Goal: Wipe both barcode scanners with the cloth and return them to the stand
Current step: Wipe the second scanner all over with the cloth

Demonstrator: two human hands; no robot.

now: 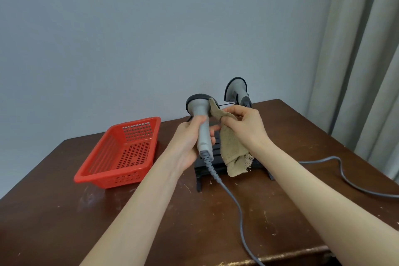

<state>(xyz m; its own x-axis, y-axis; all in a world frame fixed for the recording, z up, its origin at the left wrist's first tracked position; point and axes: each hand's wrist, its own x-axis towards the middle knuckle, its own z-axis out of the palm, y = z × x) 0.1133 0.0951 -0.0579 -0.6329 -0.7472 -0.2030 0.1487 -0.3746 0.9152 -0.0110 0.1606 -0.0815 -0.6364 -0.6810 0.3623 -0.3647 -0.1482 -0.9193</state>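
Observation:
My left hand [190,138] grips the handle of a grey barcode scanner [199,112], held upright above the black stand [259,167], head up. My right hand [241,125] pinches a tan cloth [231,151] whose top corner lies against the right side of that scanner's head; the rest of the cloth hangs down. A second grey scanner [236,89] sits upright at the back of the stand, behind my right hand. The stand is mostly hidden by my hands and the cloth.
A red perforated basket [121,153] sits on the brown wooden table [64,211] to the left. Two grey cables [235,203] trail from the scanners over the table, one toward the front edge, one to the right. Curtains [367,71] hang at right.

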